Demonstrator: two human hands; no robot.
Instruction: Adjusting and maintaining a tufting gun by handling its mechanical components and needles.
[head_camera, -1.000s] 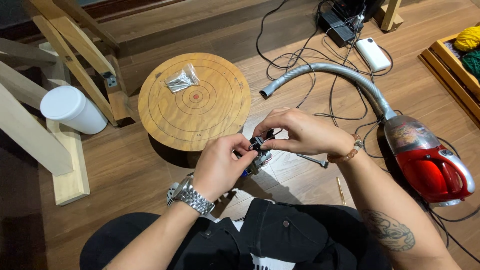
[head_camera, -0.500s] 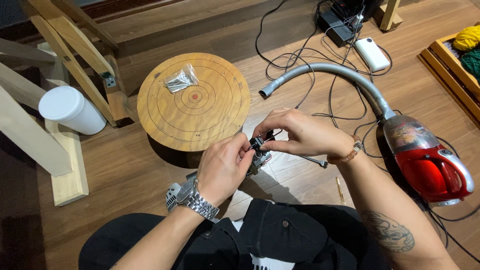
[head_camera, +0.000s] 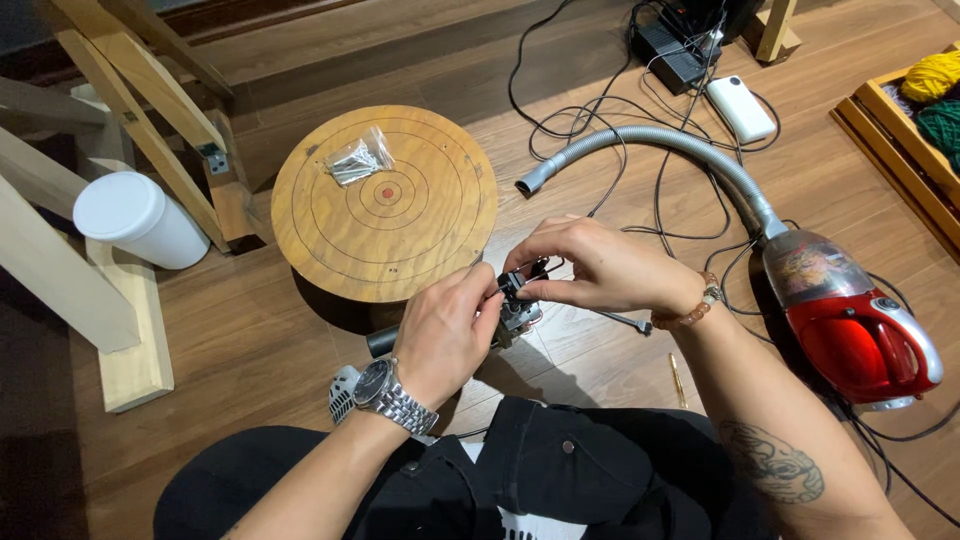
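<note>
My left hand (head_camera: 447, 333) and my right hand (head_camera: 598, 267) meet over the wooden floor, both closed on a small black and metal device (head_camera: 516, 304) with thin wires coming out of it. My right fingertips pinch its top, and the left fingers grip its side and underside. A steel watch (head_camera: 384, 392) sits on my left wrist, a bead bracelet (head_camera: 690, 309) on my right. Just beyond the hands lies a round wooden board (head_camera: 385, 205) with ring marks, and a clear bag of metal screws (head_camera: 357, 158) rests on it.
A red hand vacuum (head_camera: 850, 330) with a grey hose (head_camera: 660, 145) lies to the right among black cables. A white tub (head_camera: 140, 220) and pale wooden frame pieces (head_camera: 120, 150) stand at the left. A tray with yarn balls (head_camera: 925, 95) is at the far right.
Both hands have stayed on the small device; the fingers have shifted only slightly. Nothing else has moved.
</note>
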